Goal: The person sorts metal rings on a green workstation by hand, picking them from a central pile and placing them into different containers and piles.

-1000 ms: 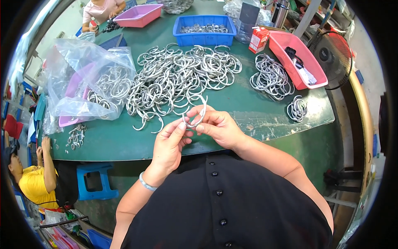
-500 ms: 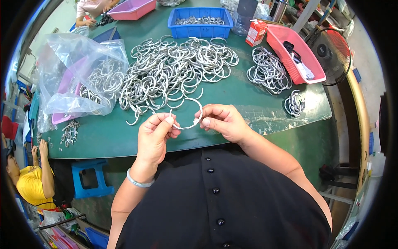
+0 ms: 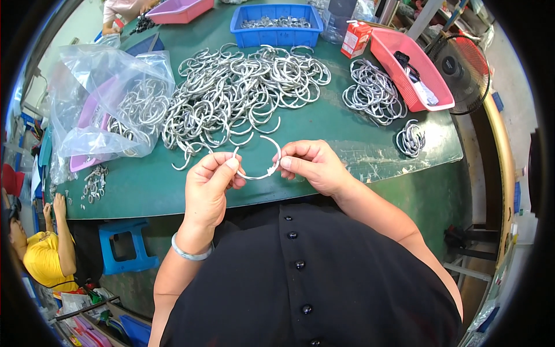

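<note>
Since the earlier frames my hands have drawn apart a little and lowered toward the near edge of the tabletop [image 3: 324,124], and the open metal ring [image 3: 267,165] now lies flatter between them. My left hand [image 3: 209,185] has its grip pinched shut on one end of the ring, thumb and forefinger closed over it. My right hand [image 3: 312,165] pinches the other side, fingertips closed on the curve of the ring. It is a thin silver hoop with a gap, held in the air just above the near edge, clear of the green surface.

Beyond it, toward the middle of the tabletop, sprawls a big heap of rings [image 3: 243,92] of the same kind. At the left edge a clear plastic bag [image 3: 98,98] slumps over more rings. A smaller bundle of rings [image 3: 373,95] sits toward the right edge, beside a pink tray [image 3: 413,72], and a little stack of rings [image 3: 410,139] lies near the right near corner. A blue bin [image 3: 277,23] stands at the far edge, with a small red and white carton [image 3: 354,40] next to it. I wear a silver bangle [image 3: 189,252] on my left wrist.
</note>
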Demonstrator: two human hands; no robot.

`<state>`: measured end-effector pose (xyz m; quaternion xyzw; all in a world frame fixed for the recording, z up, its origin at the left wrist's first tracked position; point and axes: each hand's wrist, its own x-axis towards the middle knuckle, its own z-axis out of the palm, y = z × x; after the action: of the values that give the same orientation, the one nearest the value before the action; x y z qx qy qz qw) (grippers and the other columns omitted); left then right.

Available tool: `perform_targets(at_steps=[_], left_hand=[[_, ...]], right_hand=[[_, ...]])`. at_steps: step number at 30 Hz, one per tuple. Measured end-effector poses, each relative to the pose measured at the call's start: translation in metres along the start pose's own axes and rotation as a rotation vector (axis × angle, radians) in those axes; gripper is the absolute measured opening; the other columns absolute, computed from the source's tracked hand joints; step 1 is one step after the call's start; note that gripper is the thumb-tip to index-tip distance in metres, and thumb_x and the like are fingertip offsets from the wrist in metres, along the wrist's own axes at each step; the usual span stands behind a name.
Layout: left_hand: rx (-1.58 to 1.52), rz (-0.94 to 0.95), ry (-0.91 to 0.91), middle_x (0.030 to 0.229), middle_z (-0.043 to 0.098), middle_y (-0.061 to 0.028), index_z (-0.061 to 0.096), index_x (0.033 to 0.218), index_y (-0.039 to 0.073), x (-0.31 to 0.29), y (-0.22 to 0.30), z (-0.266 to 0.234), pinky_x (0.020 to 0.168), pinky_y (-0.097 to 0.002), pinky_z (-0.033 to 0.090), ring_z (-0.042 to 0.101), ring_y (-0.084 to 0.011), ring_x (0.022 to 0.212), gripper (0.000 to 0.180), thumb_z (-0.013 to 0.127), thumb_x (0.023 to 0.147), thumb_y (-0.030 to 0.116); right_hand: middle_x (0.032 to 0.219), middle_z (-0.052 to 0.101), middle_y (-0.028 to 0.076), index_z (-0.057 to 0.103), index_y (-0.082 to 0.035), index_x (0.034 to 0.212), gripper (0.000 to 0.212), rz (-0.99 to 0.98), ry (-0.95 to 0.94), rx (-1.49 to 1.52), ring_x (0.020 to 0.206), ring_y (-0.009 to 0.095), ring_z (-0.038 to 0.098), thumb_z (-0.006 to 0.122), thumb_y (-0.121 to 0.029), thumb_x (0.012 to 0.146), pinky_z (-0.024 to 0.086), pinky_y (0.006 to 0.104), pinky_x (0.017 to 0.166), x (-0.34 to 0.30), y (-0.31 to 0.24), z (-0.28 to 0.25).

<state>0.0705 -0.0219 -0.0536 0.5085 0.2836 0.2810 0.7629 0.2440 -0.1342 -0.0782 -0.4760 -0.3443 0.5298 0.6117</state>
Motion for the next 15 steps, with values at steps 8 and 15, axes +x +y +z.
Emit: perform_targets(at_steps=[8, 15], left_hand=[[0.011, 0.025, -0.057, 0.071, 0.058, -0.0044, 0.057, 0.088, 0.0, -0.0005, -0.0005, 0.0007, 0.057, -0.0206, 0.044, 0.053, -0.0092, 0.06, 0.01, 0.055, 0.082, 0.008], [0.06, 0.069, -0.079, 0.071, 0.057, -0.0037, 0.059, 0.092, 0.0, 0.0001, -0.0018, 0.0003, 0.058, -0.0209, 0.043, 0.053, -0.0097, 0.061, 0.014, 0.054, 0.084, 0.01]], right_hand=[[0.075, 0.06, 0.004, 0.06, 0.0, 0.085, 0.012, 0.023, 0.016, 0.004, 0.065, 0.008, 0.054, 0.058, -0.011, 0.081, 0.046, 0.0211, 0.062, -0.0019, -0.002, 0.0022], [0.073, 0.06, 0.001, 0.06, -0.001, 0.082, 0.015, 0.032, 0.034, -0.012, 0.064, 0.005, 0.052, 0.06, -0.016, 0.08, 0.043, 0.0197, 0.06, -0.0026, -0.0041, 0.0036]])
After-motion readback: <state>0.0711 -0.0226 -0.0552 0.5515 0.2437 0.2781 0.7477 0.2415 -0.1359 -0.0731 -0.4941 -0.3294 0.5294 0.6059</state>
